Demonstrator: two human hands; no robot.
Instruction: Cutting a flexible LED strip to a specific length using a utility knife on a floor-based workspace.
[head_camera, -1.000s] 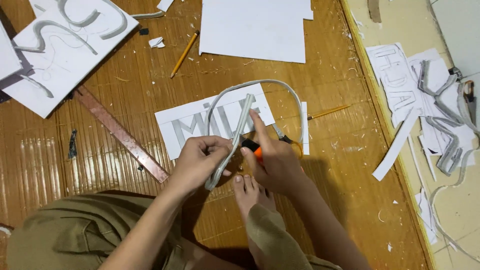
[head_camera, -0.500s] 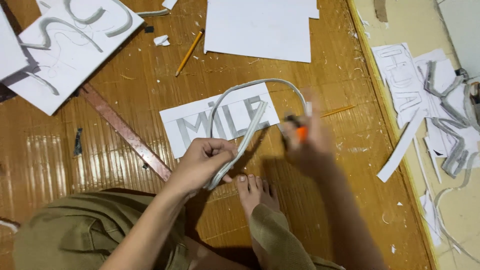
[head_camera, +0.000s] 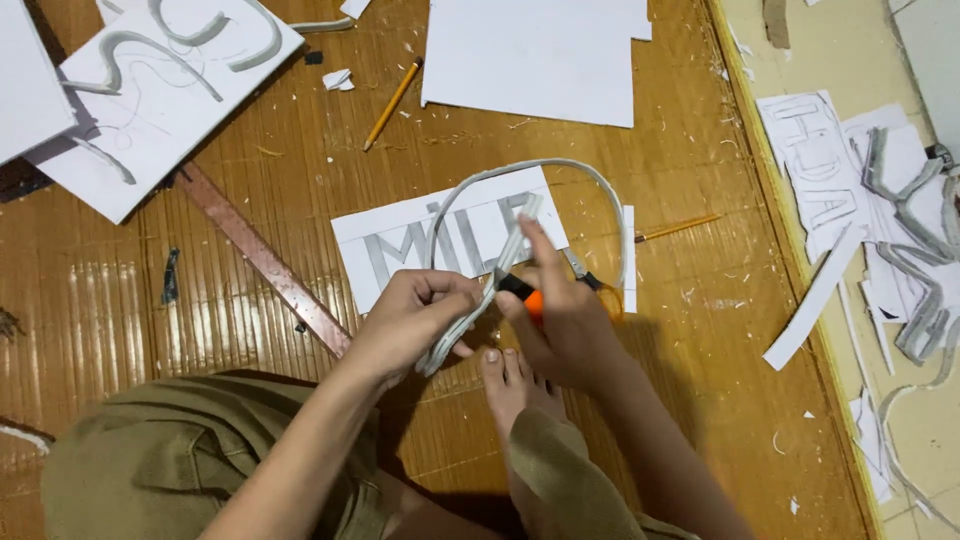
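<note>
Wooden floor (head_camera: 250, 330), left hand (head_camera: 415, 315) fingers pinching looped grey strip (head_camera: 560, 168), right hand (head_camera: 565, 320) fingers closed around orange-handled tool (head_camera: 528, 297), lettered sheet (head_camera: 400, 245) just beyond.

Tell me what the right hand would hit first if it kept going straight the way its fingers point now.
The right hand points up the picture, away from the person. Its fingertips already lie over the grey strip; just past that comes the white paper sheet with grey letters. Height above the paper is unclear, so touch is uncertain.

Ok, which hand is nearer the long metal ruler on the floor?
Left. The left hand grips the grey strip just right of the ruler's lower end; the right hand sits farther right.
</note>
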